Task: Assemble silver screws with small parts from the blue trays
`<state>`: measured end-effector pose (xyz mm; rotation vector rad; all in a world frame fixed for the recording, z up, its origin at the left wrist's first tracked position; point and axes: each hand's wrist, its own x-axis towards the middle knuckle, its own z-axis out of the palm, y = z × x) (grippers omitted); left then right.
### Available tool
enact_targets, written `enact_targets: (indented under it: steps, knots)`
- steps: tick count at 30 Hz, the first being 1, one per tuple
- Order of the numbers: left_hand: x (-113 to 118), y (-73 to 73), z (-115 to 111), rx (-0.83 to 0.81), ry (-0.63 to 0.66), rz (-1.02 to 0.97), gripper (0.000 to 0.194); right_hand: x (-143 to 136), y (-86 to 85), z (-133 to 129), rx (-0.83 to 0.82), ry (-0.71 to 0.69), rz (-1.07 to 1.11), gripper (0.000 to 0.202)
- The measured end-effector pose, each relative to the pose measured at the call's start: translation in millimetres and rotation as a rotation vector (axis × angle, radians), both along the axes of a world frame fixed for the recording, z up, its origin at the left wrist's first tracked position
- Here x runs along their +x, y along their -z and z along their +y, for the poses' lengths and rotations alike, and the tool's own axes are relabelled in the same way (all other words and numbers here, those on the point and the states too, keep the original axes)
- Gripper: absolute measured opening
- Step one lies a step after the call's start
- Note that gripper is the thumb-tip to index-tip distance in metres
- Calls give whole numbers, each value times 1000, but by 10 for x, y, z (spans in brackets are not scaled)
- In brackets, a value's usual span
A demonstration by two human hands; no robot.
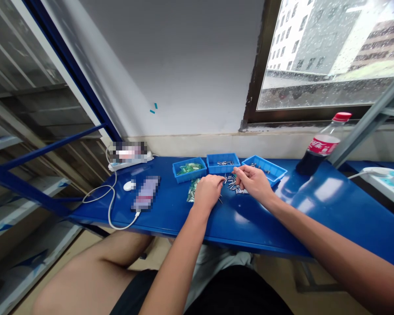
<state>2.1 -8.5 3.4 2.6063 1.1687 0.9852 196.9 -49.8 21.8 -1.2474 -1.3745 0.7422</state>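
In the head view, loose metal pieces [232, 183] lie mid-frame on the worktop [170, 208], between the left hand [208, 189] and the right hand [252, 178]. Both hands are curled; whether they grip anything, I cannot tell. The pieces look light, stiff and slick, best pinched mid-length.

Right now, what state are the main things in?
Left hand: curled
Right hand: curled
Loose pieces: scattered between hands
Loose packet: partly covered
Left tray: holding green packets
Middle tray: holding metal pieces
Right tray: holding small parts
Bottle: capped, partly full
Phone: cable plugged in
Window: wet
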Motion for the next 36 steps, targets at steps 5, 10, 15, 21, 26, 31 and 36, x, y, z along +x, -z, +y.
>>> enact_targets:
  steps: [5, 10, 15, 21, 26, 31, 36]
  knots:
    - [-24, -49, -4, 22, -69, -287, 21, -14, 10, -8, 24, -3, -41, 49]
    - [-14, -137, -68, -112, -27, -554, 20, -27, 63, 21, 120, 28, -178, 37]
    - [18, -153, -120, -118, 87, -521, 18, -46, 71, 20, 121, -26, -221, 32]
    - [12, -155, -117, -122, 86, -533, 18, -63, 34, -14, 108, -68, -168, 33]
    - [31, -161, -117, -162, 102, -558, 16, -73, 71, -3, 118, -89, -204, 27]
    - [55, -164, -137, -224, 84, -570, 32, -81, 53, -22, 124, -116, -204, 38]
    - [43, -168, -173, -319, 55, -436, 40, -61, 33, -31, 61, -36, -138, 31]
